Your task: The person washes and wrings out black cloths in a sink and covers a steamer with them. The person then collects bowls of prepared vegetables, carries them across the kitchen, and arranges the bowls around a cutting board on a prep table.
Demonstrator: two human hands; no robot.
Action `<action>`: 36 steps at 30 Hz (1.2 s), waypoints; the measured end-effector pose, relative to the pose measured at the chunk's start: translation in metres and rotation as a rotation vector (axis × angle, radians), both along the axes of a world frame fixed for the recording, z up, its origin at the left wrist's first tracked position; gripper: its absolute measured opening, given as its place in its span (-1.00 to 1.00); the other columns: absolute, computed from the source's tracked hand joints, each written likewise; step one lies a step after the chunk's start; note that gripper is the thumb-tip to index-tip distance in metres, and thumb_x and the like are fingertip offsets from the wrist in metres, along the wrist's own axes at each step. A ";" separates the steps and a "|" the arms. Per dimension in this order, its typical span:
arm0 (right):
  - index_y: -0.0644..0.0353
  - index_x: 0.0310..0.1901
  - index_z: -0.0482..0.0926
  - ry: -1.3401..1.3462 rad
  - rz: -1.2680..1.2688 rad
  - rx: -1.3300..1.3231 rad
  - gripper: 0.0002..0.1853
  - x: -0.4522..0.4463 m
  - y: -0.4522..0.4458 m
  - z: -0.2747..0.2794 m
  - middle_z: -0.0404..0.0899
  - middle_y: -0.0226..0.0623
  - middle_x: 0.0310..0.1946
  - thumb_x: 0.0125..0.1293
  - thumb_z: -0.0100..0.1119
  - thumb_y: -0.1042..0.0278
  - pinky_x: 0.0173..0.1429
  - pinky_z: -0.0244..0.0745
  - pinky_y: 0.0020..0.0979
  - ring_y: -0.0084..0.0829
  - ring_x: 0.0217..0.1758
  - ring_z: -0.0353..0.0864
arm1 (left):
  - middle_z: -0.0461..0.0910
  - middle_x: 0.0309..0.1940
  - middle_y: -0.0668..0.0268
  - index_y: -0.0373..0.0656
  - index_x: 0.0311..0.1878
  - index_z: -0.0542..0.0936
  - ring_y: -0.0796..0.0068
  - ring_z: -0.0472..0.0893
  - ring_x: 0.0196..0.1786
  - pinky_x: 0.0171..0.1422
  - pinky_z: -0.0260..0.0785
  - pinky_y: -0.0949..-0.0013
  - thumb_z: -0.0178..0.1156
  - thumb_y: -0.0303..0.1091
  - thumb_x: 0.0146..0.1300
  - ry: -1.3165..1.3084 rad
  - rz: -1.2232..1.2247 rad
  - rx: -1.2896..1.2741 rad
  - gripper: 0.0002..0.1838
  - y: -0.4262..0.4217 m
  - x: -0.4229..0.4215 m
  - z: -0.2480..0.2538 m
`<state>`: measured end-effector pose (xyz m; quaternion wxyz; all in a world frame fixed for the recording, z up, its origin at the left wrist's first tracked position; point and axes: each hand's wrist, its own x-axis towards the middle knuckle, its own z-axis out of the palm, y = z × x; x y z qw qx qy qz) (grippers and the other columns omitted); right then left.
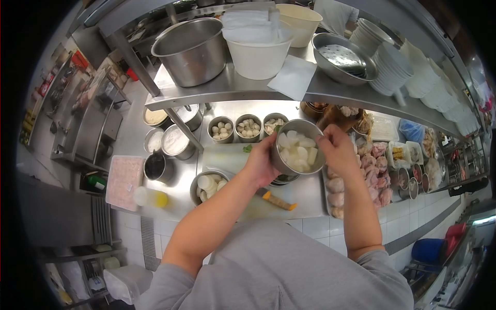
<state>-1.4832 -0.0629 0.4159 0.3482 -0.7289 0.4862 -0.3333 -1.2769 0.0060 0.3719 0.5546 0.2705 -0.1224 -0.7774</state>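
Observation:
Both my hands hold a round steel container (277, 150) with white sliced pieces (298, 150) in it, tilted toward me above the counter. My left hand (262, 161) is closed on its left side, and my right hand (338, 150) grips the rim at the right. Below it lies a tool with a yellow-orange handle (279, 199), its other end partly hidden by my left arm, on a pale cutting board (219, 157). Left of that arm stands a steel bowl (195, 190) of larger white pieces. Something round under the held container is mostly hidden.
Three small steel pots (248, 135) with pale round pieces stand behind the board. Raw meat (369, 173) fills a tray at right. At left are a tub of pink mince (125, 175) and a yellow-tipped bottle (151, 197). A steel shelf (232, 94) overhangs the counter's back.

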 end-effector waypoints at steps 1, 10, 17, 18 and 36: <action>0.19 -0.37 0.43 0.021 -0.014 -0.028 -0.78 -0.003 -0.001 -0.003 0.39 -0.49 -0.55 0.38 0.24 0.35 -0.38 0.26 -0.45 -0.64 -0.46 0.31 | 0.48 0.38 0.15 -0.14 0.46 0.38 0.15 0.52 0.40 0.44 0.40 0.03 -0.17 0.09 0.59 -0.034 -0.027 0.014 -0.39 0.002 0.000 0.002; 0.28 -0.37 0.47 -0.036 -0.146 -0.011 -0.77 -0.058 -0.046 -0.061 0.48 -0.20 -0.53 0.32 0.26 0.31 -0.27 0.38 -0.28 -0.35 -0.44 0.41 | 0.66 0.12 0.08 -0.26 0.27 0.54 0.26 0.69 0.08 0.15 0.57 0.20 0.07 -0.03 0.53 -0.449 -0.005 0.028 -0.50 0.034 0.023 -0.019; 0.32 -0.37 0.51 0.080 -0.274 0.033 -0.76 -0.094 -0.108 -0.173 0.58 -0.01 -0.47 0.29 0.21 0.28 -0.23 0.44 -0.18 -0.10 -0.39 0.55 | 0.69 0.04 0.25 -0.21 0.22 0.59 0.50 0.65 -0.10 0.03 0.52 0.35 0.27 -0.22 0.42 -1.023 0.179 0.026 -0.61 0.067 0.033 -0.027; 0.32 -0.37 0.51 0.079 -0.259 0.035 -0.76 -0.089 -0.113 -0.182 0.58 -0.01 -0.47 0.29 0.21 0.28 -0.23 0.44 -0.18 -0.10 -0.39 0.55 | 0.69 0.04 0.25 -0.21 0.22 0.59 0.50 0.65 -0.10 0.03 0.52 0.35 0.27 -0.22 0.42 -1.026 0.191 0.036 -0.61 0.067 0.031 -0.031; 0.25 -0.27 0.64 0.137 -0.480 0.017 -0.59 -0.021 -0.118 -0.225 0.68 -0.11 -0.38 0.35 0.24 -0.03 -0.03 0.56 -0.19 -0.19 -0.22 0.71 | 0.75 -0.25 0.03 -0.28 -0.12 0.65 0.01 0.73 -0.13 0.00 0.53 0.12 0.33 -0.19 0.28 -1.631 0.170 0.021 -0.68 0.026 0.006 -0.058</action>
